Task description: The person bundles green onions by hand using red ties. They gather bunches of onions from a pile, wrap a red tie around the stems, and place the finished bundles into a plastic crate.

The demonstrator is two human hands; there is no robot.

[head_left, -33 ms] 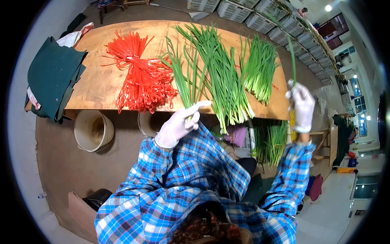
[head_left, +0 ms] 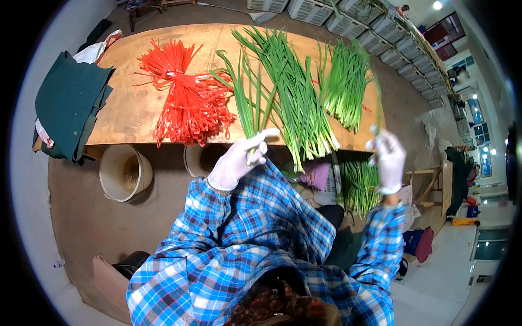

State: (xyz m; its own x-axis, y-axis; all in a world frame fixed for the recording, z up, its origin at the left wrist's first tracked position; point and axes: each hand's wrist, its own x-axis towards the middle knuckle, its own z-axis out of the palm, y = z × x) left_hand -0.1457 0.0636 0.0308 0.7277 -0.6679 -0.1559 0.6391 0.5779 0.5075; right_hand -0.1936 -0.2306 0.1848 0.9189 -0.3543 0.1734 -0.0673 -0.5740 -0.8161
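Note:
In white gloves, my left hand (head_left: 235, 164) is closed around the pale lower ends of a few garlic chives (head_left: 250, 111), at the table's near edge. Their long leaves point away across the wood. Off the table's right side, my right hand (head_left: 389, 158) pinches a single garlic chive stalk (head_left: 379, 100), which stands up and is blurred. A loose pile of garlic chives (head_left: 293, 98) lies between my hands, pale ends toward me. Beyond it, a neater bunch of garlic chives (head_left: 346, 89) lies at the table's right.
A heap of red plastic ties (head_left: 190, 108) lies left of the chives on the wooden table (head_left: 122, 103). Dark green cloth (head_left: 73, 106) covers the left end. A white bucket (head_left: 126, 174) stands below. More chives (head_left: 360, 182) are under the right edge. Grey crates (head_left: 345, 32) line the far right.
My right hand has moved left and slightly nearer to me, carrying the stalk with it. My left hand keeps its hold in nearly the same place.

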